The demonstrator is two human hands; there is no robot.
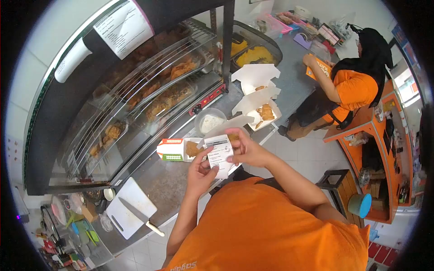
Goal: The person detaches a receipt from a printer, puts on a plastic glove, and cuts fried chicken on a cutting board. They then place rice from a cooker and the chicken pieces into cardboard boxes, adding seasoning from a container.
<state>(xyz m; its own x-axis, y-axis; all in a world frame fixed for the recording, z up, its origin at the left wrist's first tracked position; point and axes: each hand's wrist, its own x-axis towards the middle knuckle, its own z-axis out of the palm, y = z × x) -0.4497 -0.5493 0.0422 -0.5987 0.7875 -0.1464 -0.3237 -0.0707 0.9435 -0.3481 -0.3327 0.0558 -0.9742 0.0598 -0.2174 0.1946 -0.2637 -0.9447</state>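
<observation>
A printed paper receipt (219, 158) is stretched between my two hands, in front of my chest. My left hand (200, 173) pinches its left edge, and my right hand (246, 150) grips the right edge. Just behind the paper stands an open takeaway box (171, 149) with orange and green printing and a fried piece (193, 148) in it. Another raised white lid (230, 123) shows behind the receipt; what lies under it is partly hidden. Farther back, two open white boxes (265, 112) hold fried food and rice. A clear tub (210, 121) of white powder sits beside them.
A glass display cabinet (149, 90) with fried chicken on racks fills the left. On a white cutting board (131, 207) lies a knife (141, 216). A co-worker in an orange shirt (359, 88) holds an orange box (318, 67) by the far counter. Trays of yellow food (255, 55) stand behind.
</observation>
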